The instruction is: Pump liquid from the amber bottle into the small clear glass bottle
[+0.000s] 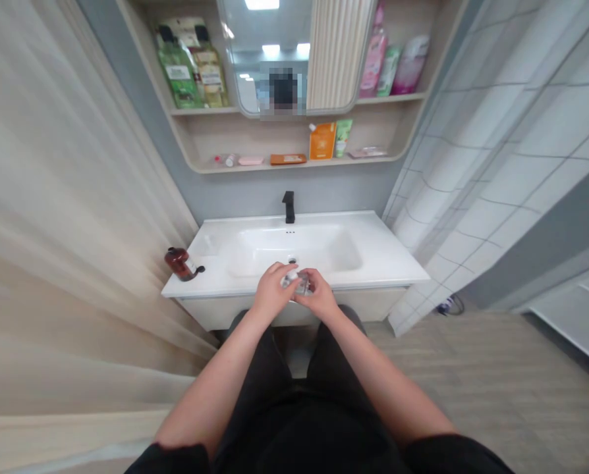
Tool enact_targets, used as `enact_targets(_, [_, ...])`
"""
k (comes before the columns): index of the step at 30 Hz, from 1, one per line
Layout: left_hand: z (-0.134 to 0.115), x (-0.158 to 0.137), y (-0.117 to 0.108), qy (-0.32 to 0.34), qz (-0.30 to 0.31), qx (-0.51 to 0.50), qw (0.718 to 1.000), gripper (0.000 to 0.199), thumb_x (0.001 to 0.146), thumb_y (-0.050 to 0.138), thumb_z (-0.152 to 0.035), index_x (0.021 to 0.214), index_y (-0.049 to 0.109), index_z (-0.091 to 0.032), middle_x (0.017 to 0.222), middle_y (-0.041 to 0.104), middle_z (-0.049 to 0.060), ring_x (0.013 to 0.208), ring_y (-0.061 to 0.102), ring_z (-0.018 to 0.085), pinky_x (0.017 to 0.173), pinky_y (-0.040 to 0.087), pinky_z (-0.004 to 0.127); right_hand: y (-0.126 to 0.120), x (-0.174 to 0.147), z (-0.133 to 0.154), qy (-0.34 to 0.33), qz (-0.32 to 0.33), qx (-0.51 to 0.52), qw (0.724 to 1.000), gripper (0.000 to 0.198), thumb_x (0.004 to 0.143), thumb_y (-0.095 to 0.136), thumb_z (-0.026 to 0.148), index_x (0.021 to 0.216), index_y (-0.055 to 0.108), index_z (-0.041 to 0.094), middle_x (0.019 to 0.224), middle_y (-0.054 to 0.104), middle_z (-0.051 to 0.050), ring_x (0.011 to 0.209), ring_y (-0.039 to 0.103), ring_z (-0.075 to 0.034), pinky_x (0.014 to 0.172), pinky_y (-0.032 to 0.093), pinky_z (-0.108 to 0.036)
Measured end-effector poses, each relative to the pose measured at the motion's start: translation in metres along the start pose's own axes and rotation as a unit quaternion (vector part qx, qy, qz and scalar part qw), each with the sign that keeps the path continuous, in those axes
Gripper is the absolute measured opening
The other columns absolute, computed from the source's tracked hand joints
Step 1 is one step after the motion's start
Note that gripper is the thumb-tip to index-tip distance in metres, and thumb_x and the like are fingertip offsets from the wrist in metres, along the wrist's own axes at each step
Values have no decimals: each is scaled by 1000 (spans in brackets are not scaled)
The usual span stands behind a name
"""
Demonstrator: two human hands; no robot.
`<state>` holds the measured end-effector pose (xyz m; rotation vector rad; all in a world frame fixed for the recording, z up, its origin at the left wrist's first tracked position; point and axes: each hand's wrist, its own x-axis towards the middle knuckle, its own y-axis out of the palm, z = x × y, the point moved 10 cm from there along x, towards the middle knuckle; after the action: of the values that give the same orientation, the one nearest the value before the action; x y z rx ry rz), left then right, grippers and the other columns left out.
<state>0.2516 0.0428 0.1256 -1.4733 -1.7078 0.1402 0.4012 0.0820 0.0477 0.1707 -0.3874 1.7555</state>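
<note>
Just over the front edge of the white sink (248, 263), both hands are together around a small clear container with a whitish top (302, 284). My left hand (273, 289) pinches it at the whitish top, thumb and fingers closed. From the other side, my right hand (319, 294) grips the clear body between thumb and fingers. Fingers cover part of the container, so its full shape is hidden. On the counter to the left, a brown pump-less bottle (178, 263) leans at a tilt beside a small black cap (200, 268).
A black faucet (289, 207) rises behind the basin. Above is a shelf unit (294, 164) with a mirror (269, 59), an orange pouch (322, 141), a green tube (342, 137) and several bottles. A beige curtain (77, 230) hangs left; a white tiled curtain (472, 164) hangs right.
</note>
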Motion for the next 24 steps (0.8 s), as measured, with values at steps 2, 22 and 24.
enact_targets(2, [1, -1, -2, -10, -20, 8, 1000, 31, 95, 80, -25, 126, 79, -26, 113, 75, 5, 108, 73, 23, 101, 61, 39, 1, 0, -1, 4, -2, -3, 1000, 68, 66, 95, 45, 123, 63, 28, 117, 75, -6, 101, 72, -28, 88, 60, -42])
enact_targets(22, [5, -6, 2, -5, -20, -50, 999, 57, 91, 77, -19, 147, 64, -24, 134, 77, 8, 127, 73, 25, 116, 56, 44, 2, 1, -6, 10, 3, 31, 999, 69, 65, 96, 46, 123, 62, 29, 114, 75, -6, 94, 72, -26, 86, 61, -42])
enact_targets(24, [6, -8, 5, -10, 1, -78, 997, 66, 93, 72, -16, 157, 54, -26, 140, 77, 8, 134, 72, 24, 121, 54, 45, 2, 1, -4, 11, 9, 39, 999, 70, 65, 96, 47, 122, 61, 29, 114, 75, -6, 93, 71, -26, 86, 61, -42])
